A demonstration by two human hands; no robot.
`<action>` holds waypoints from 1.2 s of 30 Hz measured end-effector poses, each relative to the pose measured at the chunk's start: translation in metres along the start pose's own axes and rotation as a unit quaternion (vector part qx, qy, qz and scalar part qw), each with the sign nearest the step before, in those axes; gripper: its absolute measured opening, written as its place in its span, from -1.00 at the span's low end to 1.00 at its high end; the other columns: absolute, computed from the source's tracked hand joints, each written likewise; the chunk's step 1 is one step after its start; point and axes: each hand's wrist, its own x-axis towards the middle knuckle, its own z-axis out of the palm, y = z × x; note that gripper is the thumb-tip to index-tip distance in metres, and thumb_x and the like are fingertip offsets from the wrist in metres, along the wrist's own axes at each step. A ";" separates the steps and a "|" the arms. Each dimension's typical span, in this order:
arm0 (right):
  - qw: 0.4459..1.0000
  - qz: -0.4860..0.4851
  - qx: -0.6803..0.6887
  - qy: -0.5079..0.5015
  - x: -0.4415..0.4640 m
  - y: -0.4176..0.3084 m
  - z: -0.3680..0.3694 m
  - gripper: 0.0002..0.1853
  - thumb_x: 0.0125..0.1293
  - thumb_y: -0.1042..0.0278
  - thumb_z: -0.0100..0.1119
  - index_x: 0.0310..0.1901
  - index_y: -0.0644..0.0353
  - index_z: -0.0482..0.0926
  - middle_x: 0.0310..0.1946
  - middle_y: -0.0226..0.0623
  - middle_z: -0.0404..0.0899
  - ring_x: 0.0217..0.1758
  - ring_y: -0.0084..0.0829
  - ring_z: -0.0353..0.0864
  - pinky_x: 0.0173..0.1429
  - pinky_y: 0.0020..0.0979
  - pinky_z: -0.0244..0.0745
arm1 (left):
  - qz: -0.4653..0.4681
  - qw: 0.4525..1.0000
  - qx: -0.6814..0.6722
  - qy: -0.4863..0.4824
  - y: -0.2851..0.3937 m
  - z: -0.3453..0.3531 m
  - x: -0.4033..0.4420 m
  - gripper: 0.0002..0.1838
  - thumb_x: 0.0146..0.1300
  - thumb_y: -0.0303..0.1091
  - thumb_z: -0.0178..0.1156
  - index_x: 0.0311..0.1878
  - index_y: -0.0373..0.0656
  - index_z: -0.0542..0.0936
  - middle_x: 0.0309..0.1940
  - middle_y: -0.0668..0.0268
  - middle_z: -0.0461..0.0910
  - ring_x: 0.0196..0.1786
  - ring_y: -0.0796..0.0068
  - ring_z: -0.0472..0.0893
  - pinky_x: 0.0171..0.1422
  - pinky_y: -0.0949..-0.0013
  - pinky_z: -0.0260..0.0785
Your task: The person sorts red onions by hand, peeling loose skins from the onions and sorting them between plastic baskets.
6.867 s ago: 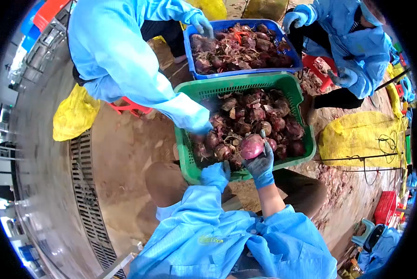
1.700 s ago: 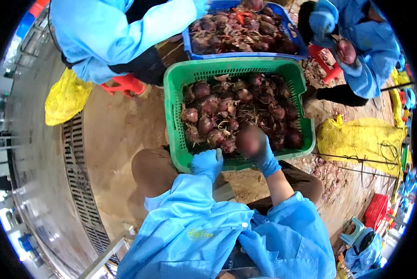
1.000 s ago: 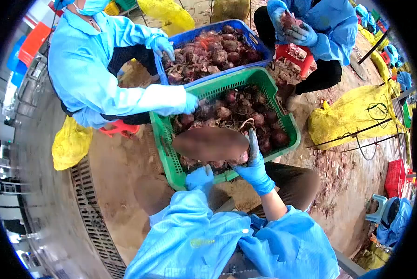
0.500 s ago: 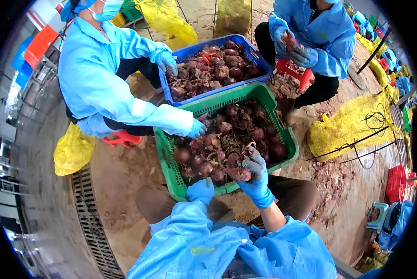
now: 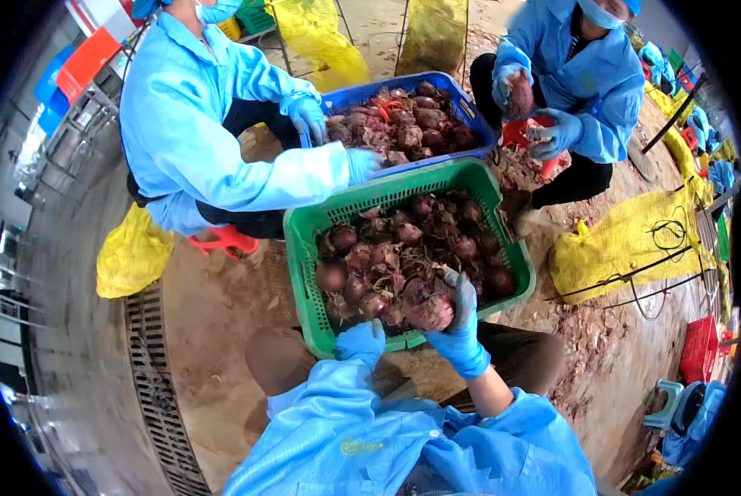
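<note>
A red onion (image 5: 431, 313) with loose papery skin sits in my right hand (image 5: 461, 337), gloved in blue, above the near side of the green crate (image 5: 308, 306). My fingers curl round its right side, and the thumb points up. My left hand (image 5: 360, 341), in a matching glove, is closed at the crate's near rim, left of the onion. Its fingertips are hidden, so I cannot make out what they grip. Inside the crate lie several more red onions (image 5: 374, 304) among dry skins and roots.
Beyond stands a blue crate (image 5: 479, 124) of onions. A co-worker's glove (image 5: 362, 165) hovers between the crates at left; another co-worker at right holds an onion (image 5: 519, 95). Yellow mesh sacks (image 5: 619, 256) hang on frames. A floor drain (image 5: 154, 372) runs at left.
The left co-worker's hand has lifted out of the green crate toward the blue one. The right co-worker's lower hand has come away from the onion. My onion has turned slightly; my left hand stays put.
</note>
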 end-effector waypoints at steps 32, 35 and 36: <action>0.880 0.331 0.208 -0.269 0.084 0.107 0.112 -0.68 0.15 0.46 0.10 -0.03 0.21 0.56 -0.14 -0.33 0.60 -0.08 -0.50 0.53 0.02 -0.48 0.42 | 0.024 0.992 -0.076 -0.098 -0.003 -0.017 0.002 -0.48 0.33 0.02 -0.27 -0.36 -0.09 0.63 -0.42 0.12 0.63 -0.33 0.00 0.61 -0.10 0.00 0.41; 0.860 0.174 -0.045 -0.478 0.001 0.139 0.165 -0.67 0.08 0.43 0.08 -0.06 0.15 0.55 -0.14 -0.04 0.58 -0.09 -0.18 0.59 0.02 -0.27 0.48 | 0.024 0.994 -0.076 -0.070 -0.001 -0.013 0.000 -0.48 0.33 0.03 -0.27 -0.33 -0.08 0.62 -0.40 0.11 0.63 -0.31 0.00 0.61 -0.09 0.00 0.41; 0.839 0.125 -0.095 -0.522 -0.016 0.140 0.179 -0.68 0.06 0.41 0.07 -0.09 0.09 0.56 -0.19 0.00 0.55 -0.11 -0.06 0.56 -0.01 -0.18 0.47 | 0.023 0.994 -0.077 -0.072 -0.001 -0.012 0.000 -0.48 0.33 0.03 -0.28 -0.32 -0.08 0.62 -0.39 0.11 0.63 -0.30 0.00 0.61 -0.08 0.00 0.41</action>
